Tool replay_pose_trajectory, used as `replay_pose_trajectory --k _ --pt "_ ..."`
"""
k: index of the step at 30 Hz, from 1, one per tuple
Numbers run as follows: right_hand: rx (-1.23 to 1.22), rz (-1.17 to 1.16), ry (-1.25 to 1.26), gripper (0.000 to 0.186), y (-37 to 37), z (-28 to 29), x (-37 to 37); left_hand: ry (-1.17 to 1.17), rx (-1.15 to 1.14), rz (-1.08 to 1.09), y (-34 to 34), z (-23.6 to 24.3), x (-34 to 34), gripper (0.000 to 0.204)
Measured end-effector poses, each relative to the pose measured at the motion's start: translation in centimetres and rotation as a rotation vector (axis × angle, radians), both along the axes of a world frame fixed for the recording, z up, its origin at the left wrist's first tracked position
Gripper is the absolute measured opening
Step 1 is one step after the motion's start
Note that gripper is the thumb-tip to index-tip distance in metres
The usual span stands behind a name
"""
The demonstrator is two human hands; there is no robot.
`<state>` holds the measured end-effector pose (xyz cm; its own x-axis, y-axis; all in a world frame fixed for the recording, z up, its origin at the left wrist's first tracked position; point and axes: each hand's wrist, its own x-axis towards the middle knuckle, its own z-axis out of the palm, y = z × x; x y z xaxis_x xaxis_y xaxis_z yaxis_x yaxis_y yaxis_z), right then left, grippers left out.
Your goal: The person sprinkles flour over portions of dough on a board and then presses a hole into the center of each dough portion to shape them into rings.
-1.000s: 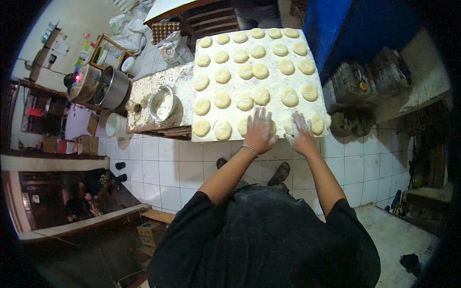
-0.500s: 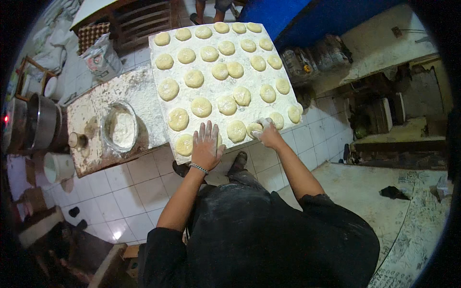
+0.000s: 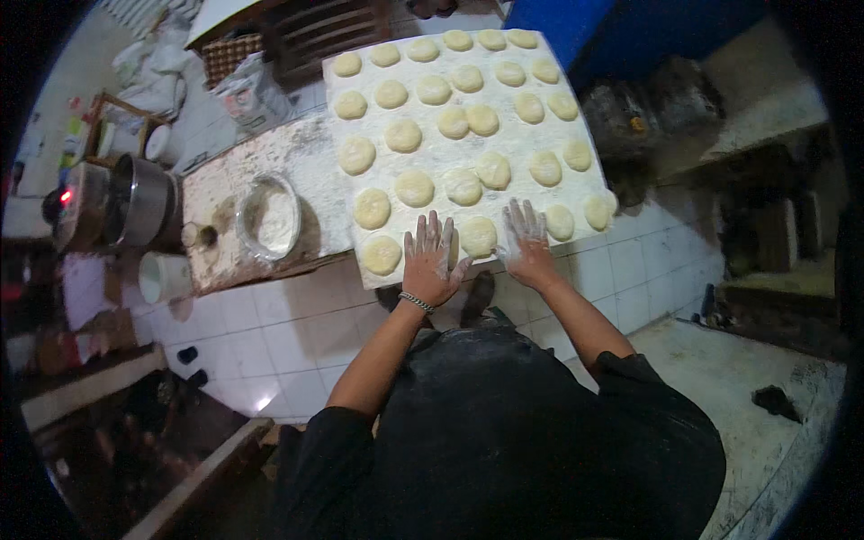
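Flattened dough rounds [image 3: 402,136] sit in uneven rows on a flour-dusted board [image 3: 342,193]. At the board's near edge my left hand [image 3: 432,261] lies palm down, fingers stretched out, over a spot in the front row. My right hand [image 3: 529,247] also rests flat with its fingers extended, floury on the back. Whatever dough lies beneath each palm is mostly hidden. Between the two hands one dough round [image 3: 478,237] shows. To the left of my left hand is another dough round [image 3: 382,256]; a further dough round [image 3: 559,222] lies just right of my right hand.
Left of the board, a worn floury table [image 3: 225,193] carries a clear-walled tub of flour [image 3: 272,220] and a small jar [image 3: 200,236]. Large metal pots [image 3: 144,202] and a white bucket [image 3: 166,277] stand farther left. A flour sack [image 3: 252,94] is behind.
My right hand has gone from curled fingers on a front-row dough round to lying flat with fingers extended. My left hand stays flat at the near edge. The whole view has shifted.
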<state>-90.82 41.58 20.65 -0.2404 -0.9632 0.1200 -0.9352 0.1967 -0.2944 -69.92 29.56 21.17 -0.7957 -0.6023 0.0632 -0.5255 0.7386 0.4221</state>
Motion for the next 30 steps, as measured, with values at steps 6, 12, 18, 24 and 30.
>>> replay_pose_trajectory --k 6,12,18,24,30 --pt "0.126 -0.028 0.073 0.068 -1.5 -1.6 0.2 -0.104 -0.067 0.447 -3.1 -1.9 8.1 0.058" --pt "-0.068 0.451 -0.276 0.076 -4.1 1.4 8.3 -0.14 0.162 0.443 -3.9 -0.1 9.1 0.043" --pt "0.211 0.04 -0.794 0.076 -6.6 6.0 11.9 0.408 0.796 0.552 -4.4 0.1 11.4 0.032" --pt "0.174 -0.081 -1.003 0.042 -9.5 4.7 16.9 0.841 1.166 0.454 -4.7 3.0 11.7 0.041" --pt "0.14 -0.297 -1.334 0.041 -9.4 5.3 21.3 0.568 1.341 0.397 -7.0 2.6 17.3 0.037"
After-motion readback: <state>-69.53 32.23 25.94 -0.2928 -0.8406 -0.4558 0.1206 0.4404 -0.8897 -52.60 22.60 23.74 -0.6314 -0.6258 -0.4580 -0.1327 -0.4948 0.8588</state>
